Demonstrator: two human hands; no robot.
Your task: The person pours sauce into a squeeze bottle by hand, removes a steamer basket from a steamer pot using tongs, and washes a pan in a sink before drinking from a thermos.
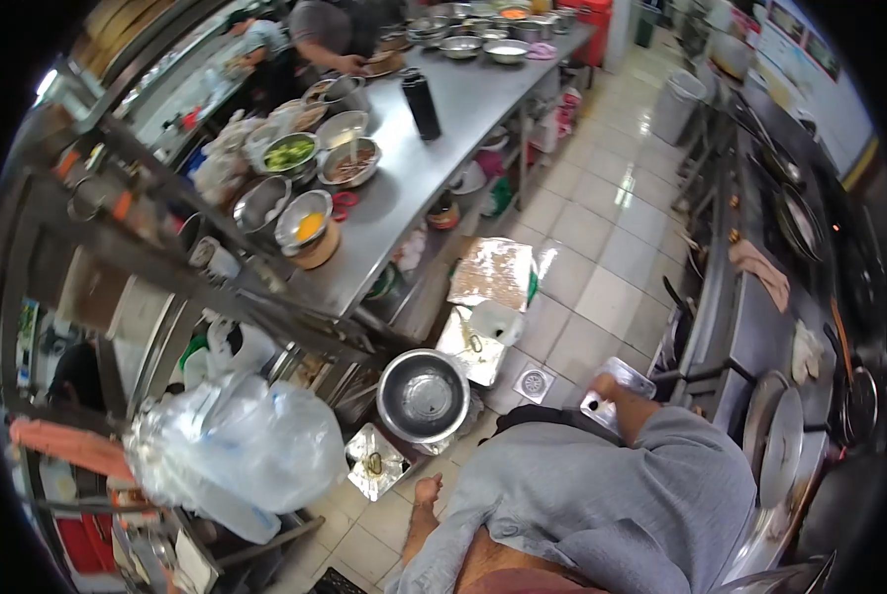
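Note:
My right hand (610, 384) is closed on a shiny, square-topped metal tin (635, 377) low over the floor, just right of a drain. A dark opening shows in the tin's top; its lower part is hidden by my grey shirt. My left hand (429, 488) hangs low at my left side with fingers curled, and nothing shows in it. Nearest to it is another shiny tin (389, 480) with a ring handle, on the tiles. Beyond stands a large steel basin (424, 396), with a further shiny tin (458, 342) behind it.
A steel table (404, 188) with bowls of food runs along the left, where co-workers (330, 35) stand. A big clear plastic bag (246, 445) hangs at lower left. Stoves with woks (800, 223) line the right. A floor drain (534, 385) lies ahead.

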